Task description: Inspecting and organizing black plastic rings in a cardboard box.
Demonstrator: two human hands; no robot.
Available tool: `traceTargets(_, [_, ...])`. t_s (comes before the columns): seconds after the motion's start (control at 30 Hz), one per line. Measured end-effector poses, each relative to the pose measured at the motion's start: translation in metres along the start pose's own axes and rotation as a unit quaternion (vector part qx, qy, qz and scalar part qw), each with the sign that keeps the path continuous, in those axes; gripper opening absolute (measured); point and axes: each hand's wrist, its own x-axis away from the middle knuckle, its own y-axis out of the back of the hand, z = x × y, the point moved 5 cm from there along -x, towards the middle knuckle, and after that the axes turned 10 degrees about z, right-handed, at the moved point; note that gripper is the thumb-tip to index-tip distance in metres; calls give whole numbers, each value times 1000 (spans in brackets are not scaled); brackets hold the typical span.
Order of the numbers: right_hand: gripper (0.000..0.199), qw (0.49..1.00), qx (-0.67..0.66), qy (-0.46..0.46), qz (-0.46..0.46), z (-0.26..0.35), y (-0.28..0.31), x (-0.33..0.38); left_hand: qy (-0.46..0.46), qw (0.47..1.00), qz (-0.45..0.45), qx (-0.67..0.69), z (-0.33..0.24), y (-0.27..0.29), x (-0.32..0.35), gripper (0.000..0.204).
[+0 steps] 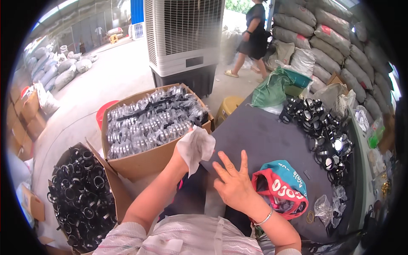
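A crumpled white cloth with grey smudges hangs over my left hand, which holds it near the front corner of the open carton. The cloth hides most of that hand's fingers. My right hand is open with spread fingers, above the edge of the dark grey tabletop, and holds nothing. Just right of it lies a red and teal fabric bundle with white lettering. The carton is filled with rows of shiny round metal parts in clear plastic wrap.
At lower left, a second carton holds many loose black rings. Black round parts are heaped along the table's right side. Behind stand an air cooler, a yellow stool and stacked sacks. A person walks past.
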Motion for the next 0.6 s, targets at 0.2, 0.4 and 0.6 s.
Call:
traceTargets(0.2, [14,996,29,-13,78,3,-25,-8,-82,858,45,-505,51,-2,10,30])
traceTargets(0.4, [35,978,-208,-22,21,2,-37,4,-66,748,200,-629,69,-31,35,42])
traceTargets(0.6, [35,978,-201,23,56,3,-36,8,-182,680,244,-667,64,-40,38,46])
